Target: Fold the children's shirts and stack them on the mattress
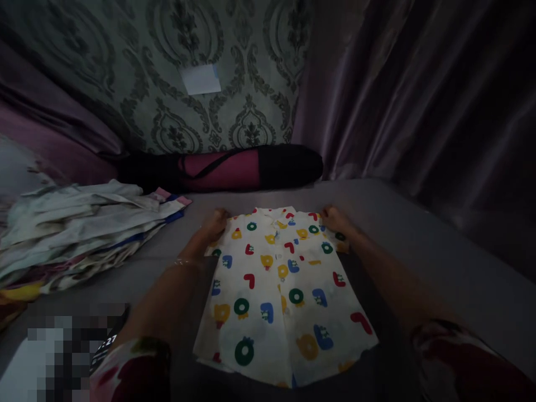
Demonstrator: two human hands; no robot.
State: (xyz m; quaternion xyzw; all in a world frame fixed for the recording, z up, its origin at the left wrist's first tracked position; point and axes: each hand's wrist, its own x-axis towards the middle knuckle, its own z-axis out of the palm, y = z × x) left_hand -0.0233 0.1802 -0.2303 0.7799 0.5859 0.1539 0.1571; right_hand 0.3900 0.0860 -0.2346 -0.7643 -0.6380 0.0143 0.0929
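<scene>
A white short-sleeved button-up shirt (268, 312) with red, blue, green and yellow letter prints lies spread out in front of me, collar away from me and hem towards me. My left hand (216, 223) is closed on its left shoulder, near the sleeve seam. At the opposite shoulder my right hand (335, 219) pinches the cloth in the same way. Both sleeves hang out to the sides, partly hidden by my hands and wrists. The shirt's front looks flat, with its button strip running down the middle.
A heap of light clothes (84, 223) lies at the left. Behind the shirt, a long black and pink bag (226, 170) rests against the patterned wall (247, 56). Purple curtains (377, 84) hang at the right. A lit phone screen (103, 349) shows at the lower left, on the grey sheet (402, 223).
</scene>
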